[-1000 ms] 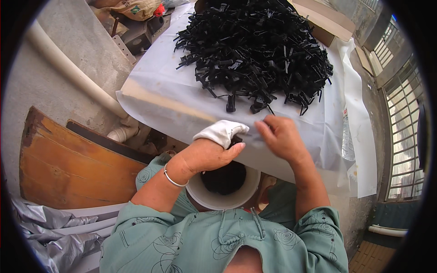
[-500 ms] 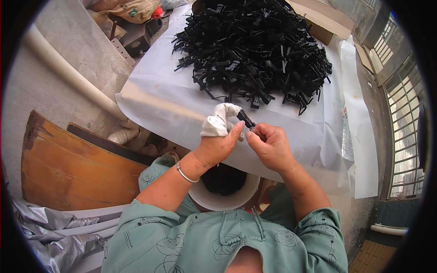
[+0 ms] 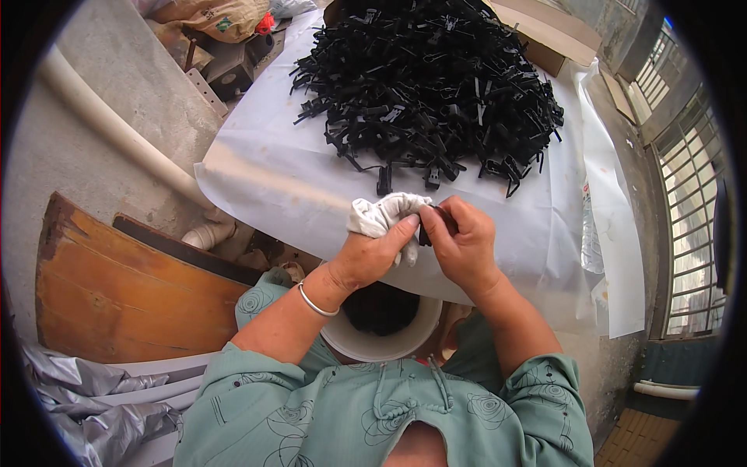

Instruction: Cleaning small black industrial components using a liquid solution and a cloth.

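Note:
Both hands meet just above the near edge of the covered table. My left hand [image 3: 372, 243] wears a white cloth glove over its fingers, with the thumb bare, and pinches one side of a small black plastic clip [image 3: 426, 232]. From the other side my bare right hand [image 3: 459, 240] grips the same clip between thumb and curled fingers, hiding much of it. Beyond them a large heap of similar black clips [image 3: 436, 93] covers the far part of the table. Under my wrists stands a white bucket [image 3: 342, 346] with dark contents.
White sheeting [image 3: 272, 183] covers the table and hangs over its edges. An opened cardboard box [image 3: 545, 54] sits behind the heap. To the left are a pale pipe [image 3: 117, 124] and a brown wooden board [image 3: 132, 288]. A barred window [image 3: 692, 233] lies right.
My hands have drawn closer together around the clip, which was sticking up between them and is now mostly covered by my fingers. My left gloved fingers have shifted slightly right and down.

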`<state>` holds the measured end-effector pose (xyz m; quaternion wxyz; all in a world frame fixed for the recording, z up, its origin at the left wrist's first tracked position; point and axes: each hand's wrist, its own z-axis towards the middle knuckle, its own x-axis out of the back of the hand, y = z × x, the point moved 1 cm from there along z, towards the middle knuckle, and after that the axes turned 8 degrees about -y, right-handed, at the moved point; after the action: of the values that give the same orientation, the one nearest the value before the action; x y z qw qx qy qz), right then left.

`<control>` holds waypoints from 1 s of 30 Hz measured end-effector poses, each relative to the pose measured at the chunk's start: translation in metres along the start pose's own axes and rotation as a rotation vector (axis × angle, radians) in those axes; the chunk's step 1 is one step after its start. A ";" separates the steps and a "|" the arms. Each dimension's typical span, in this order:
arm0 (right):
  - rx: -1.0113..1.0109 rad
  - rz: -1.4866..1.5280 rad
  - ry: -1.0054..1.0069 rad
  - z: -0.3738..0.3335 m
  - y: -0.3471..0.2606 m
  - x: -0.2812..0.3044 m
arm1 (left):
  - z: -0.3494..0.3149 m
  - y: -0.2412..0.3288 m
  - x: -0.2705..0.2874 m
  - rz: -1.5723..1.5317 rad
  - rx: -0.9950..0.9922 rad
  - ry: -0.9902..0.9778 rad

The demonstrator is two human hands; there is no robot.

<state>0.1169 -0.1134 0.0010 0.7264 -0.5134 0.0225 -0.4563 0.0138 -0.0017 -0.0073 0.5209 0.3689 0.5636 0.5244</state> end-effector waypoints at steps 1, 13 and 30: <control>0.001 0.002 -0.001 0.001 -0.001 0.000 | -0.001 0.002 0.002 -0.067 0.040 -0.067; 0.029 0.035 -0.402 0.007 -0.001 0.009 | -0.006 0.006 -0.008 0.682 -0.225 0.198; -0.091 0.056 -0.493 0.009 0.010 0.004 | -0.011 0.011 0.016 0.053 -0.121 0.145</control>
<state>0.1297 -0.1091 -0.0007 0.6983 -0.6407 -0.1205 -0.2957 -0.0012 0.0138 -0.0009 0.4861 0.3125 0.5572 0.5963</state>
